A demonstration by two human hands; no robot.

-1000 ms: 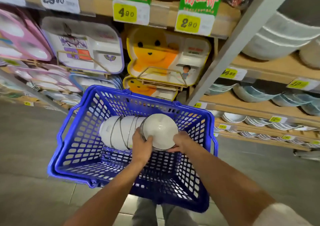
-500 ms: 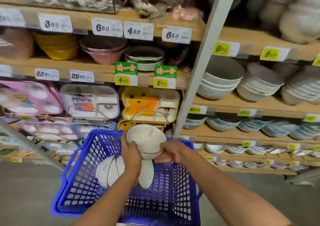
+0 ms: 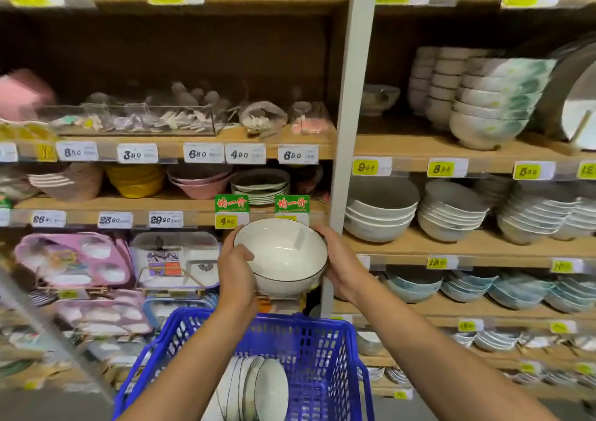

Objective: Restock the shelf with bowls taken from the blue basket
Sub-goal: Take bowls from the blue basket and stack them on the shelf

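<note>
Bowl [image 3: 281, 253] has risen above blue basket [image 3: 322, 354] rim, fingers [image 3: 243, 250] of left hand [image 3: 237, 277] and right hand [image 3: 342, 267] clasping it.

I am holding a white bowl [image 3: 283, 253] with a thin dark rim between both hands, above the blue basket [image 3: 322, 349]. My left hand [image 3: 237, 269] is gripping its left side, thumb lying over the rim, and my right hand [image 3: 342, 266] is cupping its right side. The bowl is tilting its opening toward me. A row of bowls [image 3: 264, 388] is lying on edge in the basket. Beyond, grey-and-white stacks [image 3: 380, 217] are sitting on the wooden shelf [image 3: 451, 243], right of a white post [image 3: 346, 130].
</note>
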